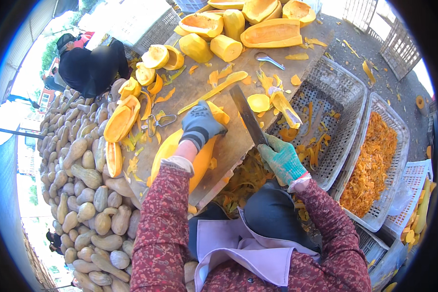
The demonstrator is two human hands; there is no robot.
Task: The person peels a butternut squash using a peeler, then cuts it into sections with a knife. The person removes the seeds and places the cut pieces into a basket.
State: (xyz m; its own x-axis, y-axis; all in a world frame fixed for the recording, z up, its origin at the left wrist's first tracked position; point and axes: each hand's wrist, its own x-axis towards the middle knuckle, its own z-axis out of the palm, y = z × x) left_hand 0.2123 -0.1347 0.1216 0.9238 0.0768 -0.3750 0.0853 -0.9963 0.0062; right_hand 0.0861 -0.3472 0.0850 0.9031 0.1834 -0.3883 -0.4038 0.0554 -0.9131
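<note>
My left hand (200, 122), in a grey glove, grips the upper part of a long peeled orange squash (201, 164) lying on the wooden board (233, 146). My forearm hides part of that squash. In my right hand (280, 157), gloved in green knit, is the handle of a broad dark-bladed knife (247, 115). Its blade points up and left over the board, apart from the squash. Beyond my left hand lies a long strip of squash (215, 90). A metal peeler (160, 121) rests left of my left hand, among peelings.
Squash halves (271, 33) and cut chunks line the board's far and left sides, near a spoon (270, 60). Whole squashes (87, 200) are heaped at left, where a person (91, 65) sits. At right stand a crate with peelings (345, 84) and a crate of orange pulp (372, 164).
</note>
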